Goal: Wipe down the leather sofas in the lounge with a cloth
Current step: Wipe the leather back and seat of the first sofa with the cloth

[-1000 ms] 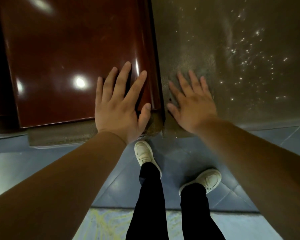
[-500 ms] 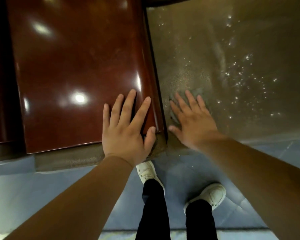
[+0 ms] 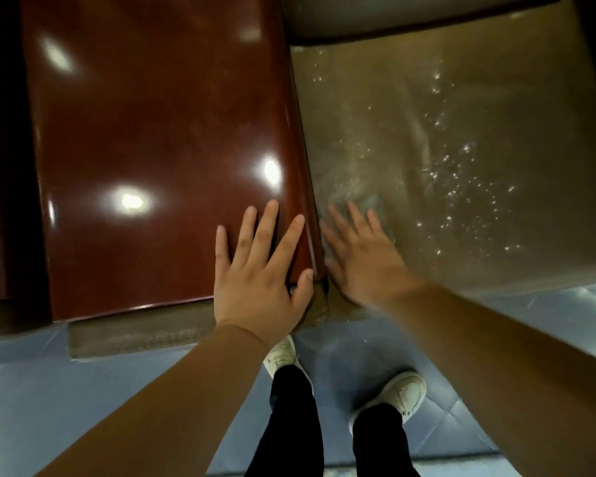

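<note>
The brown leather sofa seat point(image 3: 461, 160) fills the upper right and glints with small bright specks. My right hand point(image 3: 362, 259) lies flat on its front left corner, fingers straight and blurred, pressing a grey cloth point(image 3: 370, 201) of which only a bit shows beyond the fingertips. My left hand point(image 3: 258, 273) rests flat with spread fingers on the glossy red-brown wooden armrest point(image 3: 159, 149) beside the seat, thumb at its rounded front corner.
A dark gap runs between the armrest and the seat. The sofa's back cushion point(image 3: 393, 15) shows at the top. Below the sofa's front edge lies blue-grey floor point(image 3: 49, 407), where my two white shoes point(image 3: 403, 394) and dark trouser legs stand.
The view has tilted, so more of the seat and its back now show. My right hand has slid slightly over the seat corner with the cloth; my left hand stays on the armrest.
</note>
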`<action>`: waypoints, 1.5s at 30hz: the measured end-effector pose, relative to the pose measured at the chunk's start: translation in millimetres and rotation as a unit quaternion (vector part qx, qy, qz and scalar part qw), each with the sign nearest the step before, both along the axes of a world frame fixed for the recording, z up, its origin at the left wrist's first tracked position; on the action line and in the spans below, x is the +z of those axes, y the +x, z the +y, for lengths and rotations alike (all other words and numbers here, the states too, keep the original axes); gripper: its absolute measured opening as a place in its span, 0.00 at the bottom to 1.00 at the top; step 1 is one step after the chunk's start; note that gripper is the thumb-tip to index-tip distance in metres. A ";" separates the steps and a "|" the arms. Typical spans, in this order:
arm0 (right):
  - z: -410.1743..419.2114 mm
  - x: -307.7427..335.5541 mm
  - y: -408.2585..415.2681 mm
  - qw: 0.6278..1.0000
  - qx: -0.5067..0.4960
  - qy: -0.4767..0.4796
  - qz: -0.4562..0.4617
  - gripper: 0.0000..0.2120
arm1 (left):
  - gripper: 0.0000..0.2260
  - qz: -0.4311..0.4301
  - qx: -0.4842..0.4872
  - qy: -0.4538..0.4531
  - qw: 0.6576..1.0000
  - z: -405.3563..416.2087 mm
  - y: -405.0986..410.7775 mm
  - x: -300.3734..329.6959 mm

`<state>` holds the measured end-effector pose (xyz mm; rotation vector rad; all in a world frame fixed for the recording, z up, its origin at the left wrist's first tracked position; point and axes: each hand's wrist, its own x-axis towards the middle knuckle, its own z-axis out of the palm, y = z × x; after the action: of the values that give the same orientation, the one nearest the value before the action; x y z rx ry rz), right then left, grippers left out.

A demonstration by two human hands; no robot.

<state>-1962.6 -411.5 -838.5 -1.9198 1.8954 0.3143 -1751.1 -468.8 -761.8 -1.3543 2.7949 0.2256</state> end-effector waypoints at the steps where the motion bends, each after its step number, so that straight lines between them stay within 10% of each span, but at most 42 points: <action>1: 21.1 4.1 4.8 0.999 0.034 0.017 -0.010 0.35 | 0.33 -0.009 -0.010 0.014 1.000 -1.8 0.8 2.4; 8: 11.1 4.8 -32.7 0.982 0.165 0.084 -0.020 0.34 | 0.33 -0.083 -0.021 0.049 0.995 -97.8 -7.5 20.8; 15: -78.3 -19.6 -27.6 1.000 -0.008 -0.024 0.017 0.34 | 0.36 -0.005 0.133 0.073 0.988 -183.5 -83.1 8.4; 23: -32.1 -17.7 -51.8 0.973 0.226 0.019 -0.037 0.33 | 0.37 -0.030 0.161 0.016 0.986 -174.2 -97.1 5.4; 29: -150.8 -11.1 -87.5 0.999 0.020 0.002 -0.026 0.33 | 0.37 -0.035 0.157 0.009 0.987 -173.3 -97.9 5.3; 38: -108.2 -18.6 -94.4 0.958 0.281 0.001 -0.053 0.35 | 0.37 -0.015 0.167 0.007 0.986 -171.4 -97.9 3.2; 45: -168.1 -9.5 -71.8 0.998 -0.057 -0.027 -0.014 0.31 | 0.37 -0.010 0.167 0.002 0.986 -171.8 -97.5 1.9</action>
<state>-2034.3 -579.7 -848.1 -1.8302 2.0054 0.2022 -1848.6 -640.6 -759.9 -1.8059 2.5319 0.2217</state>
